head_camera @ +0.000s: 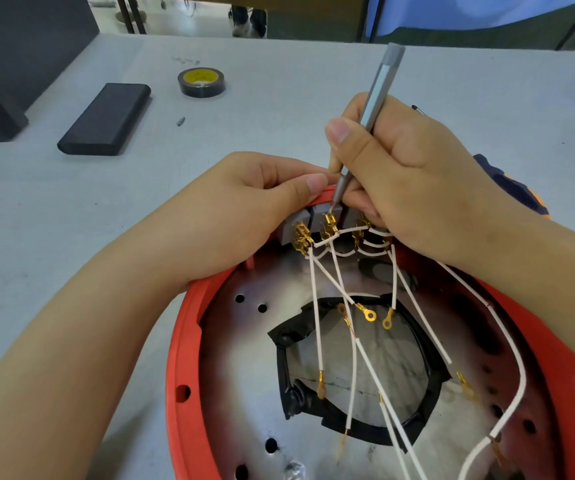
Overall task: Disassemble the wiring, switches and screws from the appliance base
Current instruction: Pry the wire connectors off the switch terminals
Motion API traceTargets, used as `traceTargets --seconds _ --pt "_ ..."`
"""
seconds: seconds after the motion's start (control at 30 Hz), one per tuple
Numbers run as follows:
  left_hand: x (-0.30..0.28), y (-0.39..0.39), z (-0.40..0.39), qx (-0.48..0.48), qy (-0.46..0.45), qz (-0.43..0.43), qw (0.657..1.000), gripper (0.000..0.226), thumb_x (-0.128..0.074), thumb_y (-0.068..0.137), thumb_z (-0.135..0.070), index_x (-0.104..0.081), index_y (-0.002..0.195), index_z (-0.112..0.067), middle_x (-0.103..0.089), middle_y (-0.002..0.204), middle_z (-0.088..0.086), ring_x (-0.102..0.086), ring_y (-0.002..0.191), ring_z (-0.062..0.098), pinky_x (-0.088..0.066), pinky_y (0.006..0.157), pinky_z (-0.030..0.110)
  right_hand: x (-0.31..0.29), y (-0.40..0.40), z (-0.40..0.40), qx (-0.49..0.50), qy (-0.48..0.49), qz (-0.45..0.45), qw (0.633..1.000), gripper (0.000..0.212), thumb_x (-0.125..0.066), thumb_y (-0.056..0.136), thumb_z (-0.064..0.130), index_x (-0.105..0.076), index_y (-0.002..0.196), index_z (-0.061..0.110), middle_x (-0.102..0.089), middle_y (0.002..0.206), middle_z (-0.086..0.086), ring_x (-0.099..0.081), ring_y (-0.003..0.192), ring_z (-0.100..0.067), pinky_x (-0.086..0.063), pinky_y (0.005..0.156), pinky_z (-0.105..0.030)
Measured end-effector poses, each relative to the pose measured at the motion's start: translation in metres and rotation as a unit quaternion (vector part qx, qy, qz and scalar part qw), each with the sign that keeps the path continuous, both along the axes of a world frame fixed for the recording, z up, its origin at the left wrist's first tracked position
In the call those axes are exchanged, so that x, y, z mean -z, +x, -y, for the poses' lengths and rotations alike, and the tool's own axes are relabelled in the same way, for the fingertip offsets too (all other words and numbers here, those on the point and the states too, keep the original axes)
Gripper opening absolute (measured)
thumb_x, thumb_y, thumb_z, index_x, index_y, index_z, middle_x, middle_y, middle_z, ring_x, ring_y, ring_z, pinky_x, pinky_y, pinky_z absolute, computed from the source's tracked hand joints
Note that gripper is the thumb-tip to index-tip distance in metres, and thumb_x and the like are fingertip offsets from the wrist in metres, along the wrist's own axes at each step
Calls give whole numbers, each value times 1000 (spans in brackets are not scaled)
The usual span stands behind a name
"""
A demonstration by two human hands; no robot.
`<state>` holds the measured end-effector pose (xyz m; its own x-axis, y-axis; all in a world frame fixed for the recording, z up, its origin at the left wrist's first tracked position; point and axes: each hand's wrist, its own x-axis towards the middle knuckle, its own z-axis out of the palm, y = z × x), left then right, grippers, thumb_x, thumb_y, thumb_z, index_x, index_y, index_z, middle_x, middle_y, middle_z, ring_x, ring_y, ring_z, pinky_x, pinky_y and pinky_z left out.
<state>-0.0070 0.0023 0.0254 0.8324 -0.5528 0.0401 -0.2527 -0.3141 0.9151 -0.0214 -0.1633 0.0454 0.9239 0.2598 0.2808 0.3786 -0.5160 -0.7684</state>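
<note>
Nearest the camera, the appliance base (pixel 189 341) is seen upside down on the table (pixel 279 98) – a round shell of matte red-orange plastic with a dull, smudged metal plate (pixel 244 375) inside, punched with small round holes. A ragged ring of black tape (pixel 286 372) is stuck around a circular opening in the middle of that plate. Thin white wires (pixel 317 327) are strung loosely across it, most ended with small brass ring terminals, some lying free on the metal.

At the far rim of the base a row of grey blocky switches (pixel 324 213) is seated, with brass spade connectors (pixel 301 239) pushed onto their tabs. The left hand (pixel 244 209) is curled over the rim just left of the switches, thumb pressed along the red edge, so the base is gripped there. The right hand (pixel 403 174) is wrapped pen-style around a slim grey metal screwdriver (pixel 372 109), whose tip is set down on the connector of the middle switch – both hands are touching at the fingertips right above it.

Farther back on the pale grey table, a dark rectangular block with rounded edges (pixel 106 119), a tiny metal bit (pixel 180 121) and a roll of black tape with a yellow core (pixel 201 81) are laid well apart from the base.
</note>
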Motion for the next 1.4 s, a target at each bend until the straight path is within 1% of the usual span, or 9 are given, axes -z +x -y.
traceTargets --seconds 0.13,0.23,0.37,0.53,0.7,1.03,1.2,1.3,1.4 --pt "-2 -1 0 -12 12 3 1000 25 -49 97 -30 -71 90 -39 -72 78 -23 -66 71 -9 -42 46 3 -2 3 -2 -1 2 -28 1000 29 -39 102 28 -42 74 23 -46 40 17 -48 39 -1 -34 39 -11" --pt "0 0 -1 -21 25 7 999 25 -49 97 -34 -72 91 -41 -75 86 -12 -70 84 15 -58 60 28 -7 8 -6 -3 -11 -50 999 31 -39 102 27 -44 72 19 -43 36 17 -47 34 0 -33 37 -10" --pt "-3 0 0 -22 21 5 1000 25 -49 97 -35 -71 95 -43 -75 92 2 -67 94 32 -53 80 56 -9 12 -8 -4 -27 -67 997 31 -40 101 28 -44 72 17 -43 35 16 -46 33 -1 -33 36 -10" --pt "-2 0 0 -22 22 14 999 24 -47 96 -38 -69 94 -48 -72 92 13 -66 89 34 -58 60 43 -8 12 -7 -2 -25 -70 997 30 -41 101 28 -43 71 20 -43 37 17 -47 36 0 -35 38 -11" --pt "0 1 1 -19 3 -25 999 26 -49 98 -30 -71 111 -29 -74 100 -8 -68 99 11 -47 99 40 -1 2 0 31 48 -40 998 29 -42 101 28 -47 74 21 -48 41 18 -49 37 0 -32 37 -8" --pt "2 2 0 -14 -7 -34 999 25 -49 97 -28 -70 111 -28 -74 100 -12 -68 99 4 -46 100 35 -4 -1 0 40 59 -68 995 30 -42 101 28 -50 74 18 -47 39 12 -45 32 -4 -30 36 -8" --pt "1 1 0 -16 7 -9 1000 24 -49 97 -30 -72 99 -38 -73 86 -21 -66 80 -9 -47 64 6 -19 -3 5 15 119 -117 986 25 -50 97 26 -51 77 12 -46 42 -1 -31 26 -11 -26 30 -18" --pt "0 2 -4 -24 34 -9 999 24 -49 96 -34 -71 104 -37 -74 93 -18 -68 92 1 -50 90 27 -26 -9 11 -11 122 -148 981 16 -64 87 17 -56 75 9 -58 49 -4 -40 26 -13 -28 31 -13" --pt "-4 2 -11 -41 68 9 997 23 -49 95 -39 -69 105 -42 -72 96 -21 -68 95 9 -53 87 46 -26 -19 16 -35 151 -183 971 16 -68 76 22 -61 72 8 -67 61 -12 -46 30 -13 -27 29 -12"
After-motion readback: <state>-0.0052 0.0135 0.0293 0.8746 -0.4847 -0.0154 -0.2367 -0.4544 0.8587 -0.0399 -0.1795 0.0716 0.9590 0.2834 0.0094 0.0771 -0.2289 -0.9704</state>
